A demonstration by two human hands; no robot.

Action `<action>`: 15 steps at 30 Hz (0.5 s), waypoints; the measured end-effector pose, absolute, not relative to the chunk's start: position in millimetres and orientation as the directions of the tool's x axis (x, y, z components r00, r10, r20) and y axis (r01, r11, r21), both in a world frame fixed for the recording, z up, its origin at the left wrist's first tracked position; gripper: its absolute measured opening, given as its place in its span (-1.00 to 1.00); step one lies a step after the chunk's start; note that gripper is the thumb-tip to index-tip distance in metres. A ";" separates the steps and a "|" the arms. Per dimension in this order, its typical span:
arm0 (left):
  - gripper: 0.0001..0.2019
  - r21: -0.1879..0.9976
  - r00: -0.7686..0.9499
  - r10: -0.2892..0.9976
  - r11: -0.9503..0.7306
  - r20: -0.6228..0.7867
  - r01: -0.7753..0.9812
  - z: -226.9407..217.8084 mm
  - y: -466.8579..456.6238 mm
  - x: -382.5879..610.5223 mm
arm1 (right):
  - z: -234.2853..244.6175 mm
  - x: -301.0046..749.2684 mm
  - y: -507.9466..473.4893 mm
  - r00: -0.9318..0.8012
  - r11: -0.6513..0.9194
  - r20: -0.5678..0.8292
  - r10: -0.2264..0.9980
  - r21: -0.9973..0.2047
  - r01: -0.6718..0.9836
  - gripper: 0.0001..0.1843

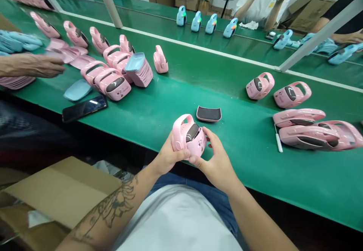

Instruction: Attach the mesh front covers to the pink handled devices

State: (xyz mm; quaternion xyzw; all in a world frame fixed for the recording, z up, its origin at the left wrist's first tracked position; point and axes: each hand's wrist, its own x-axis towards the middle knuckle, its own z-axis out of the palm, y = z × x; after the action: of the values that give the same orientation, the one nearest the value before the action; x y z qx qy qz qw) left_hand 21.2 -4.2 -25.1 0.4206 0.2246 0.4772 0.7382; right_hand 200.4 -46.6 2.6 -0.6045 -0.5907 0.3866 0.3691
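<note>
Between my two hands is a pink plastic housing (195, 143) with a looped handle and a dark window, held above the front edge of the green table. My left hand (170, 153) wraps its left side, thumb across the front. My right hand (214, 156) grips the right side with the thumb below and fingers at the upper edge. A curved pink cover with a dark inner face (209, 113) lies on the table just beyond the housing. The undersides of the held housing are hidden.
Pink housings (116, 86) and a stack of covers (141, 71) stand left, near a phone (84, 108) and a co-worker's hand (42, 65). More pink housings (317, 134) and a white pen-like stick (278, 141) lie right. Blue units (211, 24) stand beyond the white divider.
</note>
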 end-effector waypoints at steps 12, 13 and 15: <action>-0.13 0.873 0.421 0.907 0.197 0.010 -0.447 -27.9 -16.4 28.4 | -6.0 203.6 -59.5 0.028 -0.095 -0.091 0.995 -0.926 0.365 0.16; -0.14 0.879 0.411 0.912 0.194 0.003 -0.435 -29.1 -15.9 29.1 | -10.4 206.3 -61.1 0.017 -0.064 -0.062 0.998 -0.922 0.381 0.16; -0.17 0.881 0.419 0.908 0.210 -0.014 -0.425 -31.5 -12.6 29.5 | -16.9 214.6 -64.3 -0.052 0.073 0.055 0.997 -0.884 0.461 0.13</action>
State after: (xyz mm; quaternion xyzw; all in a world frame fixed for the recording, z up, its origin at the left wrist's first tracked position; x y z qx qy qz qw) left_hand 29.5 -12.6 -31.5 0.4288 0.2814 0.4596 0.7250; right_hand 214.6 -64.3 -16.9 -0.5786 -0.6301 0.3589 0.3733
